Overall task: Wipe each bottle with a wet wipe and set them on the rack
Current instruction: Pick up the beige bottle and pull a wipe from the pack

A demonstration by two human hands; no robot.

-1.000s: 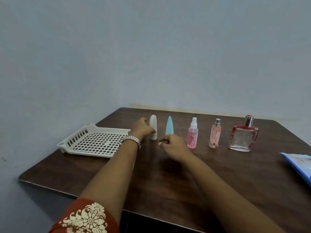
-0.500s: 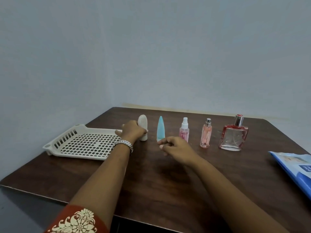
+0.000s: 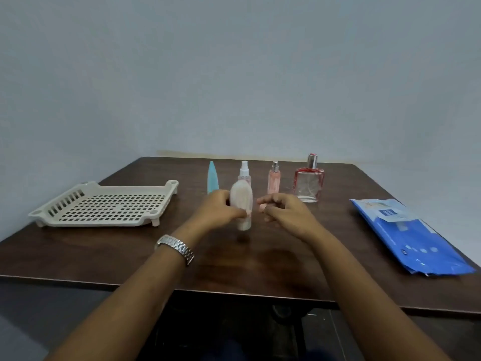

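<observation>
Two bare forearms out over a dark brown wooden table [image 3: 104, 254], seen from above and behind. At far left, lying flat near the table's left edge, a cream plastic rack [image 3: 99, 223] with slotted walls and an open grid floor in full view. Next, on the left wrist, a silver link wristwatch [image 3: 177, 247]. Left hand [image 3: 216, 213] raised ahead of it, fingers and thumb wrapped round the lower half of a rounded white bottle [image 3: 242, 198], held upright and blurred, base seemingly just clear of the tabletop. Behind, standing in a row along the far side: a tapered teal bottle [image 3: 213, 178], a small pink spray bottle with a white cap [image 3: 244, 170] partly hidden by the held one, a slim pink perfume bottle with a silver top [image 3: 273, 179], then a square red-tinted glass perfume bottle [image 3: 309, 185]. Right hand [image 3: 285, 213] in front of those last two, just beside the white bottle yet apart from it, hovering, fingers loosely curled, grasping nothing. At far right, lying flat, a blue plastic pack of wet wipes [image 3: 408, 241].
</observation>
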